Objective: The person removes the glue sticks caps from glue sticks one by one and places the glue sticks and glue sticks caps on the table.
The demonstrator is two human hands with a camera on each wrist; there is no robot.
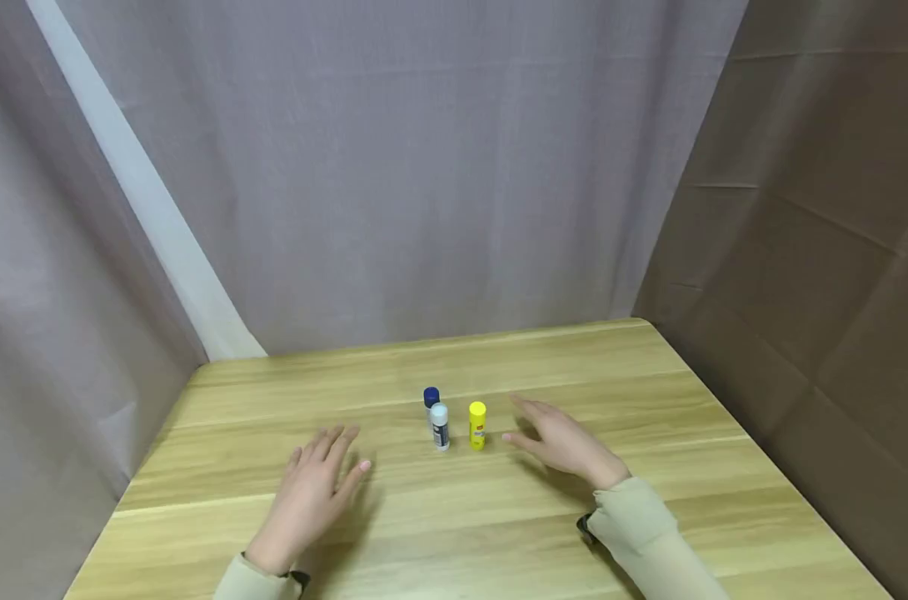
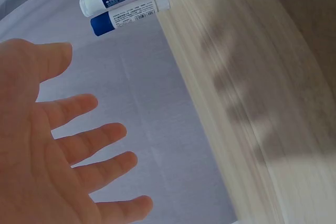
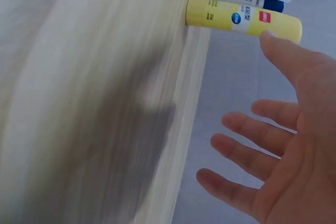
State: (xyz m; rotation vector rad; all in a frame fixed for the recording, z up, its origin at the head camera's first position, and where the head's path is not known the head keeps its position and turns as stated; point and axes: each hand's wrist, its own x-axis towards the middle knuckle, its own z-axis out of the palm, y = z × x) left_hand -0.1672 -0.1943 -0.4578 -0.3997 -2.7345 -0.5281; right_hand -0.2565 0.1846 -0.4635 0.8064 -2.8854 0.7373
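Three glue sticks stand upright near the middle of the table: a yellow glue stick [image 1: 477,427], a white glue stick with a dark blue label and pale cap [image 1: 440,430], and a blue-capped glue stick [image 1: 431,397] partly hidden behind the white one. My right hand [image 1: 562,440] hovers to the right of the yellow one, its fingers spread and holding nothing. To the left, my left hand [image 1: 313,492] is held over the table with fingers apart, farther from the sticks. In the right wrist view the thumb overlaps the yellow glue stick's edge; contact cannot be told.
The wood-grain table [image 1: 424,533] has its back edge against a grey curtain [image 1: 454,183]. A brown curtain [image 1: 821,250] hangs along the right side. At the left, a pale strip [image 1: 147,175] shows between curtain folds.
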